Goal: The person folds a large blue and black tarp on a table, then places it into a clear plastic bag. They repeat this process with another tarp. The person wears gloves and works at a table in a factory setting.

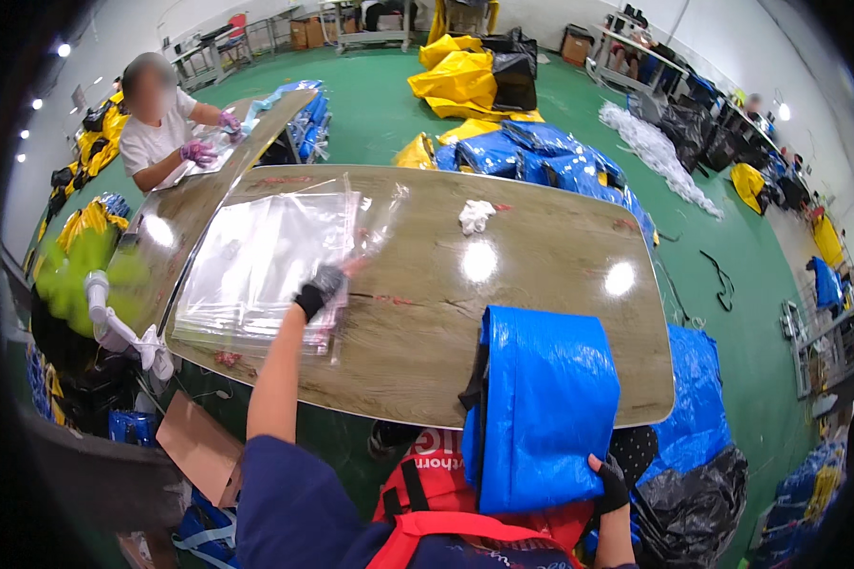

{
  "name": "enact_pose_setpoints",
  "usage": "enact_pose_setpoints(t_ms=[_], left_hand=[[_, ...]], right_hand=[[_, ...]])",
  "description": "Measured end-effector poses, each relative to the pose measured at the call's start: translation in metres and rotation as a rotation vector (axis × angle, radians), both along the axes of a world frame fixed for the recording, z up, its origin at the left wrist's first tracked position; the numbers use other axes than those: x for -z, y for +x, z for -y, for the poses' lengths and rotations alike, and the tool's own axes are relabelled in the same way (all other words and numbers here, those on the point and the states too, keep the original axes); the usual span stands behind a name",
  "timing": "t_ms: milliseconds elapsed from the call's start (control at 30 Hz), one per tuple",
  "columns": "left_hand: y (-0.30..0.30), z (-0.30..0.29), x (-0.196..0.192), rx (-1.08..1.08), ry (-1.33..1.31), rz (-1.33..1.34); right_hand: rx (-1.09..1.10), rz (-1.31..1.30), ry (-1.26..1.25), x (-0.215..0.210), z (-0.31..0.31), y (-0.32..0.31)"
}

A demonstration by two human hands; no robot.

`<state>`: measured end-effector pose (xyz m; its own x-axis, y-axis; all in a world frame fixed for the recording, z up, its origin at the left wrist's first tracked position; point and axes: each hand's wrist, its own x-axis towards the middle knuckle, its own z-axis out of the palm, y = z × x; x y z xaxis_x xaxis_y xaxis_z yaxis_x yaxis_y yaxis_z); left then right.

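Observation:
My right hand (611, 484), in a black fingerless glove, grips the lower right edge of a folded blue tarpaulin bag (550, 408). The thumb lies on its front face. The bag rests partly on the table's near edge and partly against my lap, with dark straps showing along its left side. My left hand (324, 286), also gloved, reaches over the right side of a stack of clear plastic bags (247, 266). Its fingers are blurred, so whether they pinch a bag cannot be made out. A loose clear flap (384, 220) sticks out beyond the stack.
The wood-look table (417, 351) carries a crumpled white scrap (476, 216). A green fan (90, 275) stands at its left end. Beyond, a co-worker (157, 133) in purple gloves handles material. Blue bundles (541, 156) lie behind the table, and blue sheeting (688, 398) at right.

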<state>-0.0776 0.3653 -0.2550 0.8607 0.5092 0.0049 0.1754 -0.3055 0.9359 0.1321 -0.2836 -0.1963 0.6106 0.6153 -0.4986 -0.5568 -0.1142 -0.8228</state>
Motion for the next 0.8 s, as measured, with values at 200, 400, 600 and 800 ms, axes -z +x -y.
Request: enact_pose_setpoints(t_ms=[200, 400, 600, 800], left_hand=[[0.020, 0.224, -0.046, 0.364, 0.936, -0.182], [0.043, 0.248, -0.059, 0.291, 1.016, -0.136], [0.060, 0.240, -0.046, 0.162, 0.792, -0.162], [0.073, 0.224, -0.069, 0.159, 0.469, 0.106]], right_hand=[[0.128, 0.037, 0.054, -0.016, 0.015, 0.001], [0.130, 0.102, -0.027, -0.041, 0.027, 0.008], [-0.023, 0.124, -0.137, -0.039, 0.039, 0.001], [-0.180, 0.093, -0.124, -0.047, -0.007, -0.018]])
